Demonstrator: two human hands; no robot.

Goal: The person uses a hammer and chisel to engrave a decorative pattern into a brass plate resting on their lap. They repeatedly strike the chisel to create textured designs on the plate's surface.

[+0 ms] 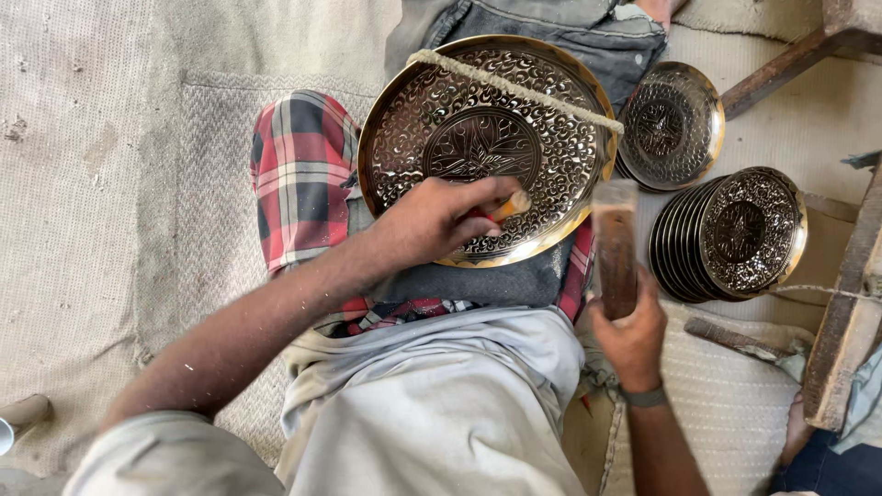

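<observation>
Fingers (478, 213) of my left hand (432, 220) are pinched tight round a small punch tool (511, 206), orange-ish shaft with a pale butt end, tip pressed down onto the big brass plate (487, 147). Right hand (632, 332) is wrapped shut around a wooden mallet (616, 246), head standing up at about 12 o'clock from the fist, hanging just off the plate's rim at roughly 4 o'clock. No contact with the punch from what I can see.

The plate sits tilted on my lap, propped on a red checked cloth (299, 174), with a pale cord (514, 90) stretched across its upper part from 11 o'clock over to 3 o'clock. It already looks patterned nearly all over: a flower medallion in the centre, scrollwork in a wide band around it. The punch is down at the 6 o'clock edge of that band, so my guess is this one's close to finished and I'm on touch-up or the last stretch. My hand covers the bit under it, can't tell how bare that patch is.

Over at 3 o'clock from the plate there's a stack of smaller plates (730, 234) standing on edge, front one fully decorated, plus another smaller plate (669, 124) lying just beside the big one's rim. Those look done. All of it's on woven floor matting (92, 184).
</observation>
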